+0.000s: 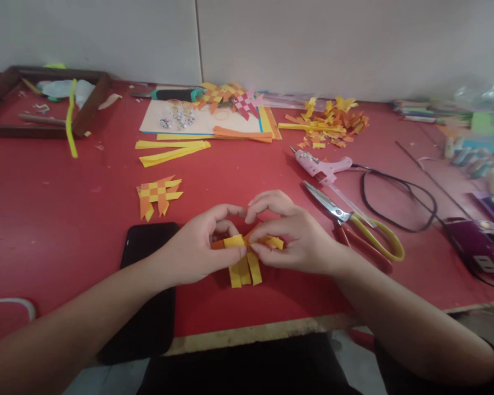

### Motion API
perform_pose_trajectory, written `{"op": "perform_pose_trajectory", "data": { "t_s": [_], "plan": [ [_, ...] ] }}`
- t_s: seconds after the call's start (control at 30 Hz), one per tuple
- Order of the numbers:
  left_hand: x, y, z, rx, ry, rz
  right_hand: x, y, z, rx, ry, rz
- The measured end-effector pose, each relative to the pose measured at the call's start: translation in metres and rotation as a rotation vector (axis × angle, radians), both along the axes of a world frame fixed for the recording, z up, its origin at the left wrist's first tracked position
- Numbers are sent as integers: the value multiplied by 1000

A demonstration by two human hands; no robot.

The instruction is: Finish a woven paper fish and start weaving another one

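Yellow and orange woven paper strips (241, 269) are held between my hands, just above the table's front part. My left hand (208, 241) pinches their left side between thumb and fingers. From the right, the fingertips of my right hand (290, 233) close on the strips near the weave, partly hiding it. Several yellow ends hang down toward me, and a folded end sticks out beneath the right fingers. A finished-looking woven paper fish (159, 196), orange and yellow, lies beyond my left hand. Under my left wrist rests a black phone (148, 296).
Scissors (346, 216) and a pink glue gun (323, 166) with a black cord lie to the right. Farther back are loose yellow strips (170, 152), a scrap pile (333, 123), a cutter (173, 95) and paper sheets. A brown frame (96, 104) stands at the back left.
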State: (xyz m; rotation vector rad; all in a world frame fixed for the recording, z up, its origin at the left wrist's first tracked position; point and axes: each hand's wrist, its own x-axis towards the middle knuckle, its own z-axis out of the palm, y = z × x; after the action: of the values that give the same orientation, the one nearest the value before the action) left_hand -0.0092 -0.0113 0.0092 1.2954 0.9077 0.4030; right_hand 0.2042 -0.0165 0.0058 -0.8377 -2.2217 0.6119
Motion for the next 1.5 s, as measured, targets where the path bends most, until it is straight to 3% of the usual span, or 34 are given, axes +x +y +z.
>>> {"op": "perform_pose_trajectory", "data": {
  "t_s": [0.27, 0.8, 1.17, 1.5],
  "plan": [
    [0, -2, 0, 6, 12, -4, 3, 0, 3, -48, -23, 25],
    [1, -3, -3, 20, -20, -8, -1, -1, -2, 56, -4, 6],
    [-1, -2, -2, -69, -65, -40, 1, -2, 1, -39, 35, 21],
    [-1, 0, 2, -43, -69, -44, 3, -3, 4, -95, 33, -20]
  ]
}}
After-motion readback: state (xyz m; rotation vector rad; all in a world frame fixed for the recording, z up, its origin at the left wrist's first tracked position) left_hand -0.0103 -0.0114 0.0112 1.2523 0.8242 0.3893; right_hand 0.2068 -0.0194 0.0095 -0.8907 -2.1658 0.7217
